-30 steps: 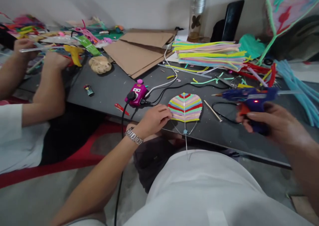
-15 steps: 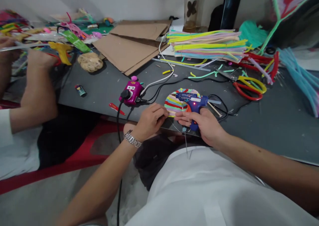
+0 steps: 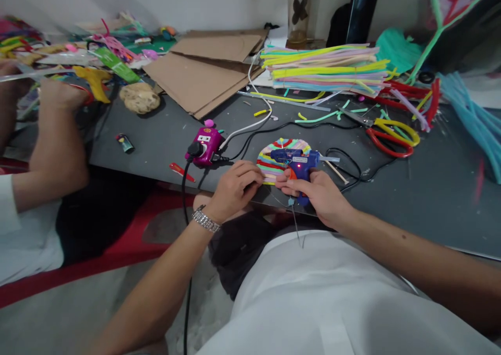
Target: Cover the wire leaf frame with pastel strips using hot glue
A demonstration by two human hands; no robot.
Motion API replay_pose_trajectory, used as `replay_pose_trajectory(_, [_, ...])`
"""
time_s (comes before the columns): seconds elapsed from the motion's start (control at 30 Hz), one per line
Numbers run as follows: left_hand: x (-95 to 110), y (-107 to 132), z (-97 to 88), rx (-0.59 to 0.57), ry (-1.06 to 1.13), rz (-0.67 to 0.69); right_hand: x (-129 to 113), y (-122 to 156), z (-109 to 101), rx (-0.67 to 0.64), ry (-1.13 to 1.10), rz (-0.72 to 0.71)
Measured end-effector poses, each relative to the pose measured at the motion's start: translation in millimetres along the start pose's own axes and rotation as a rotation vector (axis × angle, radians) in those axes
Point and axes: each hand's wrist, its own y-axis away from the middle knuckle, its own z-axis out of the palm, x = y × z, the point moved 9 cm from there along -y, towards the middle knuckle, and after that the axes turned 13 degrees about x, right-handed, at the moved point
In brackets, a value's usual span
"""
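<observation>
A leaf shape of striped pipe cleaners (image 3: 274,162) lies on the dark tabletop at its front edge, partly hidden by a blue hot glue gun (image 3: 297,164). My right hand (image 3: 313,194) grips that gun and holds it over the leaf, its nozzle pointing left above the stripes. My left hand (image 3: 237,189) presses the leaf's lower left edge with its fingertips. A thin wire stem (image 3: 294,222) with a small blue bead hangs below the leaf, over the table edge. I cannot tell whether the nozzle touches the stripes.
A magenta power socket (image 3: 205,145) and black cords lie left of the leaf. A co-worker's hands (image 3: 58,94) work at the left near a yellow glue gun (image 3: 94,83). Red-handled scissors (image 3: 391,138), a pipe-cleaner bundle (image 3: 324,70) and folded cardboard (image 3: 199,70) lie behind.
Over the last second my right hand has brought the glue gun in from the right to above the leaf. My left hand stays on the leaf, and the view has shifted slightly.
</observation>
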Motion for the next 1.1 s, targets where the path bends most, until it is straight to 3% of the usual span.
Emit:
replay_pose_trajectory(0.27, [-2.2, 3.2, -4.0, 0.058, -0.02, -0.019, -22.1, 21.0, -6.7, -0.087, 0.246, -0.05])
replay_pose_trajectory(0.47, [-4.7, 4.7, -6.0, 0.096, 0.014, -0.028, 0.1, 20.2, -27.0, -0.115, 0.508, 0.003])
replay_pose_trajectory(1.1, [-6.4, 5.1, -6.9, 0.115, 0.026, -0.036, -12.3, 24.1, -12.9, -0.077, 0.809, -0.089])
